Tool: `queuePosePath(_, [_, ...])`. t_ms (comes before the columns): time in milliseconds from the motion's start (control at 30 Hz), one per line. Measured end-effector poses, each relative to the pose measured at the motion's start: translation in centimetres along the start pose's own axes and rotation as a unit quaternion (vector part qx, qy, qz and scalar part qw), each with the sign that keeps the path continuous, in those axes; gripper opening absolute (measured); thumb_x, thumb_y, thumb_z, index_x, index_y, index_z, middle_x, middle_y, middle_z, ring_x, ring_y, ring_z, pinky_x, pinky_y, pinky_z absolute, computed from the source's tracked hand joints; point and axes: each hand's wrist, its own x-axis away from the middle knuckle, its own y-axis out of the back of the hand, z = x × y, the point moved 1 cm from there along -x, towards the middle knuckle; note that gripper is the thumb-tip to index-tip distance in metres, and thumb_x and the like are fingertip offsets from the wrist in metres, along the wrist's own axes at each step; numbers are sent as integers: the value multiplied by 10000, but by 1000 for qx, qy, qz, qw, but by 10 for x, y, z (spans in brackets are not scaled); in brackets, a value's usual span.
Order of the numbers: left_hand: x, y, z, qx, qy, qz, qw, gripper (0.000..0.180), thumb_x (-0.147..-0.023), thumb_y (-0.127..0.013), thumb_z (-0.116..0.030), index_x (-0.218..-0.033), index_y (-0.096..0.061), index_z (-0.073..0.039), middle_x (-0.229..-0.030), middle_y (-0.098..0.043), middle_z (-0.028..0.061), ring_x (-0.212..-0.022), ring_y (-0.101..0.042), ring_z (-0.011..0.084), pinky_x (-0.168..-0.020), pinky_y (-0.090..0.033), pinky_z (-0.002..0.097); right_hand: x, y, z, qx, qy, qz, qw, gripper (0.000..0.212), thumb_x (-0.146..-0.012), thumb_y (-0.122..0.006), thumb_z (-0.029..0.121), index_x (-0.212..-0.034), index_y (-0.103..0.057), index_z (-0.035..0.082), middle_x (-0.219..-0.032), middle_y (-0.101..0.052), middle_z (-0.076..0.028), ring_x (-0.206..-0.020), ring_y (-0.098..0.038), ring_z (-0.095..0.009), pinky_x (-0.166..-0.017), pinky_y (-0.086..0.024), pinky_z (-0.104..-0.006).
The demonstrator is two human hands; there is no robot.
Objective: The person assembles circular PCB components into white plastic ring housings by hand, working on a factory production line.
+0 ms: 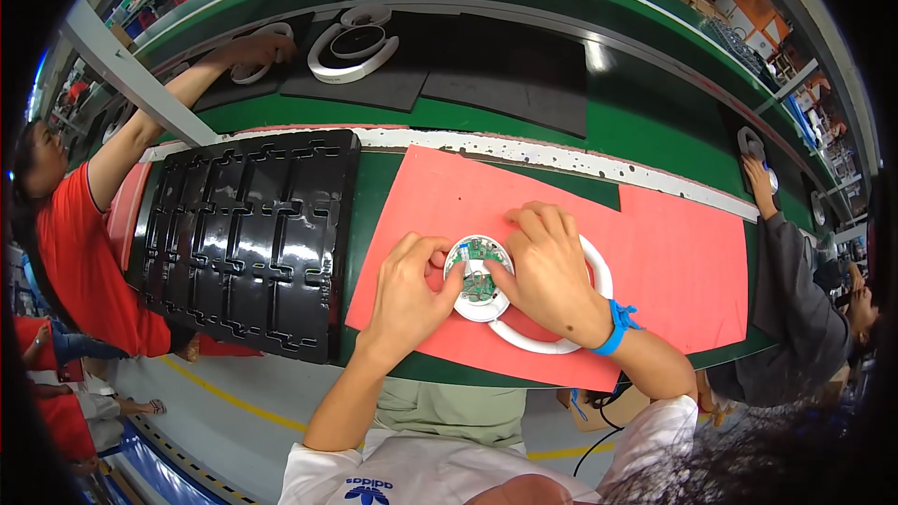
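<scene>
the green table [376, 182] carries my work, with a pink sheet [440, 187] laid on it. just left of the pink sheet sits a black moulded tray [343, 215]; its pockets show only black plastic. on the pink sheet, toward its near side, lies the white looped device [603, 271], long axis roughly left to right, its loop passing beneath my right wrist. my right hand [552, 271], above the middle of the sheet, is half curled, thumb reaching over the device's round cup; whether it grips or merely presses, i cannot tell. my left hand [409, 285], over the sheet's left part, is closed on the cup's left rim. the round cup [481, 315] lies between both thumbs, about equally near each hand. inside it, above the pink sheet, sits a green circuit board [480, 288].
</scene>
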Motion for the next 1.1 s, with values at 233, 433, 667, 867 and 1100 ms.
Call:
queuePosePath(233, [-2,-2,-2,-15,18,8,1000,180,-872,-809,-12,-1022,-723,40,-867,-670,104,-696,-644,195,-640,-530,333,1,0,-1,-12,-14,36,999,300,-809,-855,215,-927,-753,-42,-1242,-700,-180,-1238,-592,-359,-1146,-405,-515])
queuePosePath(433, [2,-1,-4,-1,21,-6,1000,212,-861,-815,-23,-1047,-734,41,-867,-664,105,-693,-635,199,-647,-531,333,13,17,20,88,43,5,995,361,-857,-828,237,-1106,-751,-13,-1324,-664,-196,-1273,-581,-383,-1174,-388,-592])
queuePosePath(667, [2,-1,-3,-22,-6,2,1000,214,-855,-814,-21,-1049,-740,32,-864,-642,101,-724,-635,199,-664,-529,328,22,9,22,88,54,46,994,320,-897,-776,197,-1139,-757,-10,-1320,-656,-208,-1267,-583,-402,-1148,-411,-597])
queuePosePath(867, [-1,-5,-3,-9,8,-2,1000,190,-856,-813,-17,-1019,-732,37,-870,-651,105,-706,-631,192,-651,-522,328,21,-2,12,83,80,70,991,317,-890,-749,153,-1117,-756,-68,-1261,-669,-240,-1200,-619,-386,-1116,-439,-550])
queuePosePath(1100, [1,-3,-2,-18,-9,-14,1000,177,-857,-812,-19,-1012,-742,31,-862,-676,111,-696,-639,199,-645,-526,328,13,2,9,43,70,74,994,252,-876,-766,172,-1020,-762,-34,-1079,-703,-191,-1118,-647,-359,-1095,-450,-532])
